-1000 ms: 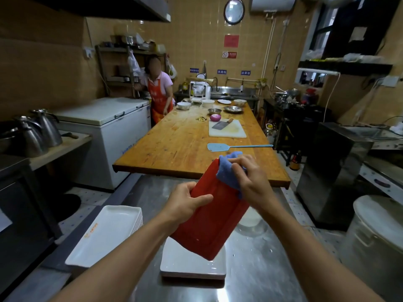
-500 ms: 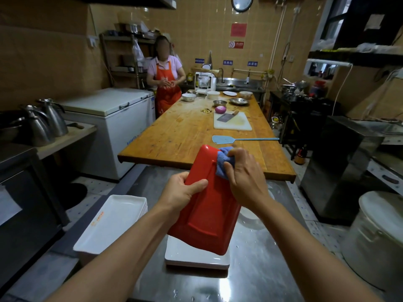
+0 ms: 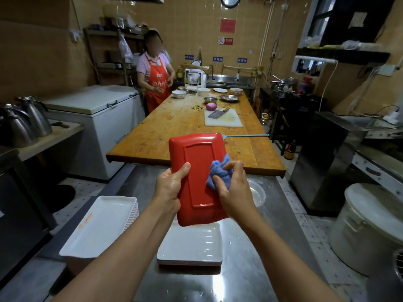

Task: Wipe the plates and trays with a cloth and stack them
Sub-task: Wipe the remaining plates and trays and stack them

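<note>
The red tray stood nearly upright, underside facing the camera, the left hand gripping its left edge. The right hand, clutching the bunched blue cloth, had slid from the top corner down the right rim. That side seemed nearly wiped; the white plate stack waited just below the grip.
</note>
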The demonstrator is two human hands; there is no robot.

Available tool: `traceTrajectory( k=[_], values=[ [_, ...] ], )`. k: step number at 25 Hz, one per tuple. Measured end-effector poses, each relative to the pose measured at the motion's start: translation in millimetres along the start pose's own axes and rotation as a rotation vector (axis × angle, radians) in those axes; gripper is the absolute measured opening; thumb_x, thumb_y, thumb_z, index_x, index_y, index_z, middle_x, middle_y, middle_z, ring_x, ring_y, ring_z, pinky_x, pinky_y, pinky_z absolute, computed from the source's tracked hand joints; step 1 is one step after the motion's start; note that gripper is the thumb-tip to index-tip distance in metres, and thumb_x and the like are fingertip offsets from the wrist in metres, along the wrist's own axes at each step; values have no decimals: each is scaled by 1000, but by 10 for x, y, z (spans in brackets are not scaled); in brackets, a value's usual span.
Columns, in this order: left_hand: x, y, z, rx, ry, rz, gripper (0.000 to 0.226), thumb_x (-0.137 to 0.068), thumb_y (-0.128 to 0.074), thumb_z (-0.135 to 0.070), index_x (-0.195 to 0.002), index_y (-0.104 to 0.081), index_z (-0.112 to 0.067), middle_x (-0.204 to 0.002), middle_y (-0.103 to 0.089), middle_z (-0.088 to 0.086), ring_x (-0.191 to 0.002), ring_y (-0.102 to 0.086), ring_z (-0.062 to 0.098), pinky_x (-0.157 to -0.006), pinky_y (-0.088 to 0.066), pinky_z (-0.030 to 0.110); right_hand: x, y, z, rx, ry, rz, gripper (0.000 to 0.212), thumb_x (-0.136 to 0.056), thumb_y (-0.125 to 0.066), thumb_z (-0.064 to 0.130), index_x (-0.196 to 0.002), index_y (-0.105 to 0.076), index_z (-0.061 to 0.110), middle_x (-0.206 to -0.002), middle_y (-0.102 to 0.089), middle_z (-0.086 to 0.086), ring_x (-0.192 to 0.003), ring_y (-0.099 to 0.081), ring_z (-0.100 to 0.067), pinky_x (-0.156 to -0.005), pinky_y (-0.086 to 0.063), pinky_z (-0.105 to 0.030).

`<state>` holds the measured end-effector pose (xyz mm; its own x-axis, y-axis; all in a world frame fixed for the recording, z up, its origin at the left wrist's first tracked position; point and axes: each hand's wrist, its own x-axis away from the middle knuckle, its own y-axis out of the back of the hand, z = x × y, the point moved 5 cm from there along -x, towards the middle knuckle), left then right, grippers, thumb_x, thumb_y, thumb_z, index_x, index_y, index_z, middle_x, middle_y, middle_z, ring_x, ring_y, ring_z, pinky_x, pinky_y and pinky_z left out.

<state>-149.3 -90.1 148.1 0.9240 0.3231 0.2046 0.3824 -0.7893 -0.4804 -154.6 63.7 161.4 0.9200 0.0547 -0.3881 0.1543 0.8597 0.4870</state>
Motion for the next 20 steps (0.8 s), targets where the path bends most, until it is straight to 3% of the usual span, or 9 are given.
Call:
traceTrajectory(
  k=[4,8,10,13,14,17,20],
  values=[
    [-94,-7,98,90,5,-67,8,-86,-65,-13,-91,-63,-8,-58,-69,2,-47,-65,13,-46,-56,33,40,76,-129,-93,-96,30,29,-74,-66,20,-83,-41,31,-86,-60,3,-80,-58,-15,-68,-48,-33],
    [-50,-88,278,54,103,58,32,-88,-62,-17,-116,-58,-3,-91,-68,14,-70,-67,21,-66,-57,39,-139,232,-240,-195,-217,-18,30,-46,-64,22,-63,-39,22,-55,-48,8,-56,-47,-13,-56,-40,-33],
    [-75,-52,142,-79,85,127,50,-80,-68,-23,-124,-53,-5,-106,-66,14,-85,-66,24,-69,-56,38,-178,282,-266,-187,-203,16,31,-43,-63,21,-61,-37,24,-51,-46,9,-51,-45,-11,-53,-38,-30],
    [-189,75,-378,-402,-99,107,84,-56,-81,-41,-129,-48,-15,-119,-62,11,-98,-64,24,-80,-55,40,-196,372,-217,-182,-116,181,34,-44,-62,14,-65,-37,23,-55,-46,5,-45,-39,-6,-45,-34,-20],
    [-205,71,-528,-518,-133,146,85,-52,-83,-43,-126,-52,-15,-116,-64,11,-96,-65,25,-83,-54,40,-207,398,-185,-179,-83,253,35,-45,-61,11,-68,-37,20,-57,-46,2,-45,-38,-5,-43,-33,-18],
    [-138,-49,-617,-759,-68,406,60,-53,-81,-36,-106,-66,-11,-94,-73,12,-78,-71,26,-70,-58,35,-242,429,-90,-128,-33,436,36,-49,-63,7,-74,-39,15,-63,-48,-2,-48,-41,-7,-45,-35,-21],
    [-80,-42,-521,-738,-38,460,40,-57,-79,-21,-95,-69,-12,-82,-74,7,-67,-70,20,-58,-58,29,-281,435,-12,-46,-19,498,35,-50,-64,11,-74,-40,19,-65,-49,0,-51,-44,-9,-49,-37,-28]
  ],
)
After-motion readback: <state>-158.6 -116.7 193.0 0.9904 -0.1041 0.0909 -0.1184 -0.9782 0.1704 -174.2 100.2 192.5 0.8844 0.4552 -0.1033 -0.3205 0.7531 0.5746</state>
